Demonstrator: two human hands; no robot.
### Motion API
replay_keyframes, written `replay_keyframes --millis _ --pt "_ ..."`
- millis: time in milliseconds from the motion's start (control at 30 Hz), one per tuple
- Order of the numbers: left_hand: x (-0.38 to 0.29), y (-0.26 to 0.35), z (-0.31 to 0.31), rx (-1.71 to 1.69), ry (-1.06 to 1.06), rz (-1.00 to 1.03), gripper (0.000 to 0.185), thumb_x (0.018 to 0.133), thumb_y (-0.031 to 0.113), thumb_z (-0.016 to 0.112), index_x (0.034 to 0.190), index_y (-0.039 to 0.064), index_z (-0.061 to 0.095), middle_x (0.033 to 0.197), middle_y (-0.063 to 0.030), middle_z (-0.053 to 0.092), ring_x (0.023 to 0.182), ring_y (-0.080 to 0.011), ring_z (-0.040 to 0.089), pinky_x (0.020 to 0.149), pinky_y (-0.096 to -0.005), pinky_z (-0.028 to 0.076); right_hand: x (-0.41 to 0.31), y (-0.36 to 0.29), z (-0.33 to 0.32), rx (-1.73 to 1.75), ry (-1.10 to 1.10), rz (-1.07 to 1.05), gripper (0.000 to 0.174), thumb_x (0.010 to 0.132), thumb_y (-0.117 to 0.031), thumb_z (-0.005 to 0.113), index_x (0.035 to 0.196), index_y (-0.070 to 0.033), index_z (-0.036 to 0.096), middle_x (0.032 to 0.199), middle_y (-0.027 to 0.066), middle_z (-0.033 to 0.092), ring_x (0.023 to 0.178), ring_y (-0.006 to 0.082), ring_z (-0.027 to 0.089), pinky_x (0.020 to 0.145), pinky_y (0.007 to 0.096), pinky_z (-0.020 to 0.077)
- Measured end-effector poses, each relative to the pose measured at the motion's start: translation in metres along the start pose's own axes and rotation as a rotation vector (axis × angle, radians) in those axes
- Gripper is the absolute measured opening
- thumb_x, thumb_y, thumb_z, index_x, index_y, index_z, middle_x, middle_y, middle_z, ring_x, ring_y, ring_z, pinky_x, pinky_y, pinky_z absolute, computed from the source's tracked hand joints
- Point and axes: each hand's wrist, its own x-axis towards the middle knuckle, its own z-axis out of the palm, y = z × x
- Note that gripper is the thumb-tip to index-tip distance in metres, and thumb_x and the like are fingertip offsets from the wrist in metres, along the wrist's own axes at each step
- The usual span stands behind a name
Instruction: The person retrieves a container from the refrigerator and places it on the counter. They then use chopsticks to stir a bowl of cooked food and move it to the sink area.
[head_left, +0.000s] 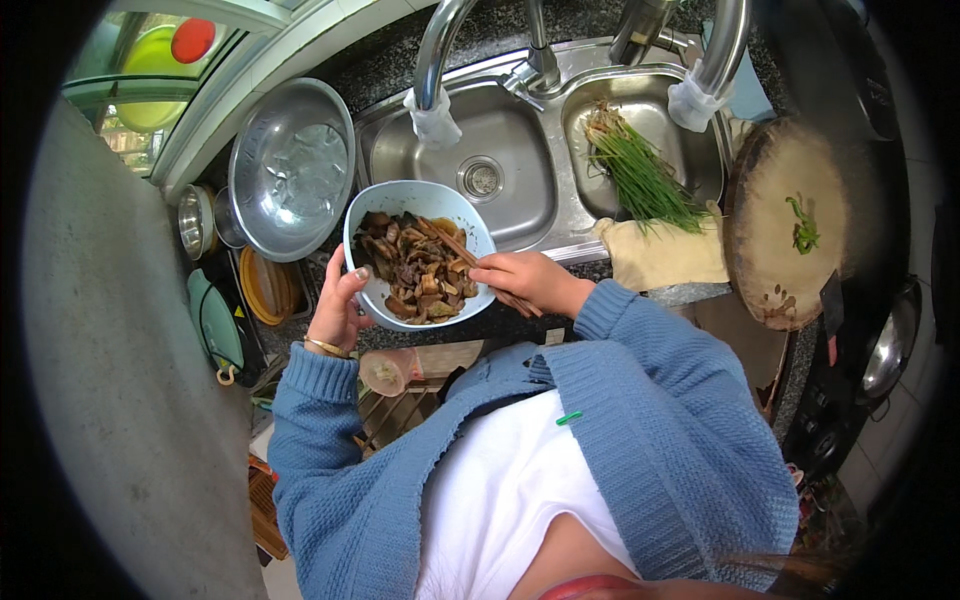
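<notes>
My left hand (341, 300) grips the near left side of a light blue bowl (480, 225), its thumb over the rim. Brown sliced food pieces (424, 270), possibly mushrooms, fill much of the bowl. In my right hand (529, 279) are wooden chopsticks (454, 244), their far ends among the food and their near ends sticking out past the bowl's right rim. The bowl is held at the near left corner of a double stainless steel sink (517, 195). Its right basin contains a bunch of green stalks (645, 169) with pale root ends.
A large metal basin (247, 172) with clear contents stands at the left. Beige cloth (652, 259) lies over the sink's near edge. Beyond it are a round wooden chopping board (772, 217) with green pepper pieces (804, 229) and a cleaver (832, 304). Faucets (439, 52) arch over the sink.
</notes>
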Motion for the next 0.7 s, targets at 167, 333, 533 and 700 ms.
replay_keyframes --millis 167,333,533,700 --pt "0.002 0.002 -0.005 -0.038 -0.043 -0.044 0.085 0.084 0.037 0.064 0.154 0.014 0.021 0.141 -0.0181 0.043 0.118 -0.0348 0.058 0.076 -0.0493 0.063 -0.002 -0.009 -0.018 0.024 0.24 -0.107 0.041 0.078 -0.009 0.07 0.118 -0.007 0.061 0.113 0.0122 0.065 0.089 0.0296 0.068 0.075 0.038 0.0577" --pt "0.004 0.004 -0.012 -0.04 -0.071 -0.114 0.084 0.084 0.04 0.065 0.153 0.015 0.024 0.146 -0.0174 0.037 0.125 -0.0388 0.051 0.08 -0.0587 0.059 0.014 0.009 -0.025 0.014 0.24 -0.177 0.031 0.081 -0.009 0.069 0.112 -0.006 0.062 0.109 0.0121 0.067 0.092 0.0316 0.068 0.077 0.039 0.0575" --pt "0.003 0.003 -0.018 -0.094 -0.055 -0.168 0.083 0.083 0.05 0.066 0.149 0.011 0.032 0.145 -0.0181 0.045 0.126 -0.0394 0.052 0.092 -0.0654 0.05 0.01 0.03 -0.017 0.184 0.201 -0.141 0.029 0.087 -0.008 0.067 0.116 -0.008 0.063 0.115 0.0131 0.067 0.104 0.032 0.066 0.088 0.0401 0.0551" --pt "0.005 0.006 -0.019 -0.089 -0.097 -0.199 0.083 0.085 0.045 0.065 0.152 0.017 0.026 0.148 -0.0144 0.035 0.131 -0.039 0.045 0.087 -0.0642 0.053 0.002 0.032 0.001 0.189 0.231 -0.122 0.029 0.087 -0.009 0.066 0.116 -0.009 0.063 0.115 0.0114 0.067 0.107 0.0309 0.065 0.09 0.0401 0.0543"
